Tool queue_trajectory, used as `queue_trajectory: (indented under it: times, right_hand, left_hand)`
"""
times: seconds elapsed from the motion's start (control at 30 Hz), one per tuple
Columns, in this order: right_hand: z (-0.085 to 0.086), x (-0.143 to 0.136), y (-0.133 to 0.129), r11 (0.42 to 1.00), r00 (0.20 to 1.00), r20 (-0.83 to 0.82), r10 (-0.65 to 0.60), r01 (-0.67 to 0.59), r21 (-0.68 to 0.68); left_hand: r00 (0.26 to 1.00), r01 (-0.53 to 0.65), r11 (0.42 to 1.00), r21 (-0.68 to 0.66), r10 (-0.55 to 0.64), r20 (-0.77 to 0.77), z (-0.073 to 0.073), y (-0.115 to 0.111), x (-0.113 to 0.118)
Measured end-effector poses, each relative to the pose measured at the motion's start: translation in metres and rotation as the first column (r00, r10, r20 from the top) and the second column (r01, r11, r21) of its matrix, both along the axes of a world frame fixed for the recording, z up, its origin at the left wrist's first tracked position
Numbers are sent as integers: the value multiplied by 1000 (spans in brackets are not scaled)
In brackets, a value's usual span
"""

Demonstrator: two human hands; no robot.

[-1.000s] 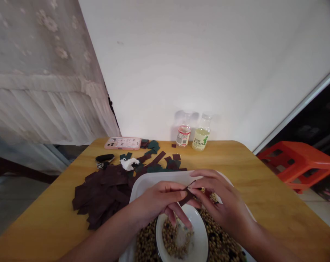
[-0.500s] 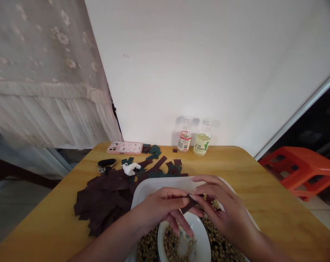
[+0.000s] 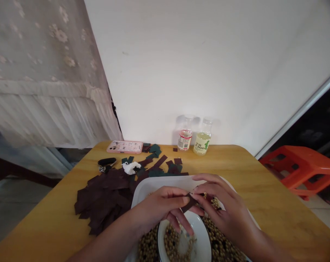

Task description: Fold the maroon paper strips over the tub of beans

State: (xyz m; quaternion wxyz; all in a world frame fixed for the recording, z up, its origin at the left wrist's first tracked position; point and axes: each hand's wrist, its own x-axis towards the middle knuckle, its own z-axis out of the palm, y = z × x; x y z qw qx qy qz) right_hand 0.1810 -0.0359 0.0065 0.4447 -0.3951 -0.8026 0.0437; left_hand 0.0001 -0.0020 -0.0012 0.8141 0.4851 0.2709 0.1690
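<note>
Between my two hands is a small dark brown strip (image 3: 188, 204). My left hand (image 3: 169, 204) pinches it between thumb and index finger, its other fingers hanging over a white bowl (image 3: 204, 233). The fingertips of my right hand (image 3: 222, 198) close on the strip's upper right end. Small round tan beads (image 3: 172, 242) lie in the bowl, with a few dark ones. The bowl rests in a white tray (image 3: 143, 188) holding many more brown and tan beads (image 3: 222, 240).
A heap of dark strips (image 3: 105, 198) lies left of the tray on the wooden table (image 3: 263, 189). Behind are a crumpled white tissue (image 3: 131, 167), a black key fob (image 3: 107, 162), a phone (image 3: 124, 147) and two bottles (image 3: 202, 140). An orange stool (image 3: 312, 169) stands at right.
</note>
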Motion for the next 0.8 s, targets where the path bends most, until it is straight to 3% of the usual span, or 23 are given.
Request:
queue_trajectory:
  times: [0.8]
  right_hand:
    - [-2, 1, 1, 1000, 1000, 0, 9, -9, -17]
  left_hand:
    - [999, -13, 1000, -17, 13, 33, -2, 0, -1]
